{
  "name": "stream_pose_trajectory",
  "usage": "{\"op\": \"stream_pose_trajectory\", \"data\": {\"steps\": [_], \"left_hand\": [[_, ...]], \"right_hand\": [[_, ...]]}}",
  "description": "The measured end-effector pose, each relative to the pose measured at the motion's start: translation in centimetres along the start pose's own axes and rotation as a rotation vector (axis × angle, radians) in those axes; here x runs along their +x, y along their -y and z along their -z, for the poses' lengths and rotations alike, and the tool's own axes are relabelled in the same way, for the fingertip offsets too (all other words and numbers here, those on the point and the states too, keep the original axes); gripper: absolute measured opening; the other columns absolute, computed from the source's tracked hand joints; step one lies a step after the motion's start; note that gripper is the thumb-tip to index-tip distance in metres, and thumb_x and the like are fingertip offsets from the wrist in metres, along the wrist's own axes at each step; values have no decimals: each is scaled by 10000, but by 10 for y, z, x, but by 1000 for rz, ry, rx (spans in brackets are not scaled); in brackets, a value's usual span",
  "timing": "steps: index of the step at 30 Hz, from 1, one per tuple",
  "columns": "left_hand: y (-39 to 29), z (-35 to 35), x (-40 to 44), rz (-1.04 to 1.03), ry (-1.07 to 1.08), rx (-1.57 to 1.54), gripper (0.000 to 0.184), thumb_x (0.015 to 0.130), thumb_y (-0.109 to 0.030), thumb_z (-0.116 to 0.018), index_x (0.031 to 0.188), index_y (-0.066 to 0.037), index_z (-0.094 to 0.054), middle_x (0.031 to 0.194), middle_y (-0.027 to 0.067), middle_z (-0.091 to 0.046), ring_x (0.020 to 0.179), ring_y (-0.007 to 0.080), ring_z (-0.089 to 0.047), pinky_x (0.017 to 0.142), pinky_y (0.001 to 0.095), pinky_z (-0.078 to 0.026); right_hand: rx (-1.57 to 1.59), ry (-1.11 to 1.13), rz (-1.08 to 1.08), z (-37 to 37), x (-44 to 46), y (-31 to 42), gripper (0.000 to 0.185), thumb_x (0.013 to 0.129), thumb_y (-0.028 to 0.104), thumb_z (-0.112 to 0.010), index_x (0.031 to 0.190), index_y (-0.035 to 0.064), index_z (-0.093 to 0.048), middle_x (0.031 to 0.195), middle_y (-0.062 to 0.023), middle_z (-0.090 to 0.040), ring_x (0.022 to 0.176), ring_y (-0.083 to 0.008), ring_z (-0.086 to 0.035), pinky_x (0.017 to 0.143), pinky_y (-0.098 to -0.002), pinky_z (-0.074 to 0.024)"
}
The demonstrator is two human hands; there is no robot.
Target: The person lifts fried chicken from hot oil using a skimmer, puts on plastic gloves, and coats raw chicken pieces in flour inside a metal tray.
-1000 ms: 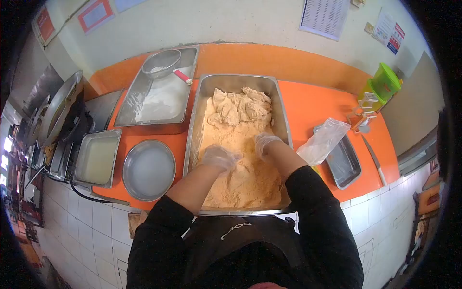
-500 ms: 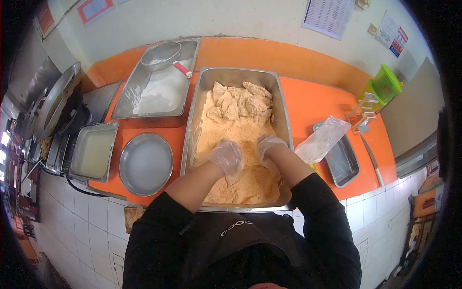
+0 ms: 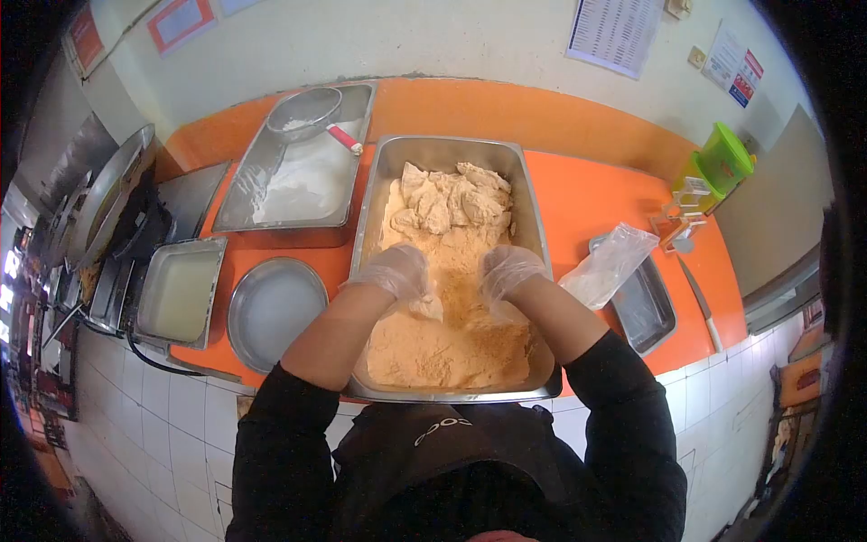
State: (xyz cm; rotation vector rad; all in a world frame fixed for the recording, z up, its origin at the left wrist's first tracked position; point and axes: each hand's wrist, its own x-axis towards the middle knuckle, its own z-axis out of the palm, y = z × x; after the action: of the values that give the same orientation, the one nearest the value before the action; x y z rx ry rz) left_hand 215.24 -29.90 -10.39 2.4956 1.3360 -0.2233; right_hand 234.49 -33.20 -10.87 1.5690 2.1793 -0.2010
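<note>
Both my hands wear clear plastic gloves inside a deep steel tray of orange-tinted breading flour. My left hand is over the left half of the flour, its fingers curled downward and partly hidden. Just below its fingertips a pale, flour-coated piece shows. On the right side of the tray, my right hand curls inward near the wall, and what its fingers close on is out of sight. A heap of coated pieces, looking like raw chicken, lies at the tray's far end.
Left stand a tray of white flour with a sieve, a round pan of cloudy liquid and a pan of yellowish liquid. Right lie a plastic bag, a small metal tray and a knife.
My hands have moved apart, the left one going left and slightly away from me. The coated piece beside my left hand is now more exposed. The view has shifted slightly.
</note>
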Motion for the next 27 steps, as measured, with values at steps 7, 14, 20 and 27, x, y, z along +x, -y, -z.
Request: {"op": "stream_pose_trajectory", "data": {"steps": [7, 14, 20, 27], "left_hand": [[2, -9, 7, 113, 79, 43, 297, 687, -253, -572, 855, -23, -656, 919, 201, -615, 890, 322, -596, 786, 387, -465], [21, 20, 31, -144, 217, 304, 312, 745, -273, -509, 873, -29, -656, 956, 187, -612, 926, 318, -584, 811, 380, -460], [27, 67, 64, 62, -228, 235, 364, 755, -312, -566, 953, -13, -629, 1004, 182, -607, 940, 293, -590, 799, 380, -473], [18, -65, 50, 4, 660, 515, 493, 780, -516, -530, 1012, -94, -632, 1103, 117, -588, 987, 281, -567, 835, 377, -451]], "right_hand": [[-55, -51, 6, 3, -11, 4, 192, 778, 126, -536, 901, 66, -671, 967, -103, -646, 898, -242, -626, 703, -344, -510], [113, -39, -83, 21, 2, -18, 234, 780, 189, -526, 914, 51, -660, 979, -128, -636, 925, -255, -613, 755, -331, -495], [165, -365, -155, 25, 21, -46, 208, 716, 212, -573, 785, 34, -656, 819, -150, -639, 756, -275, -618, 649, -339, -495], [-242, 548, 409, -55, 40, -25, 142, 564, 123, -671, 700, 80, -672, 712, -94, -629, 685, -251, -598, 566, -353, -485]]}}
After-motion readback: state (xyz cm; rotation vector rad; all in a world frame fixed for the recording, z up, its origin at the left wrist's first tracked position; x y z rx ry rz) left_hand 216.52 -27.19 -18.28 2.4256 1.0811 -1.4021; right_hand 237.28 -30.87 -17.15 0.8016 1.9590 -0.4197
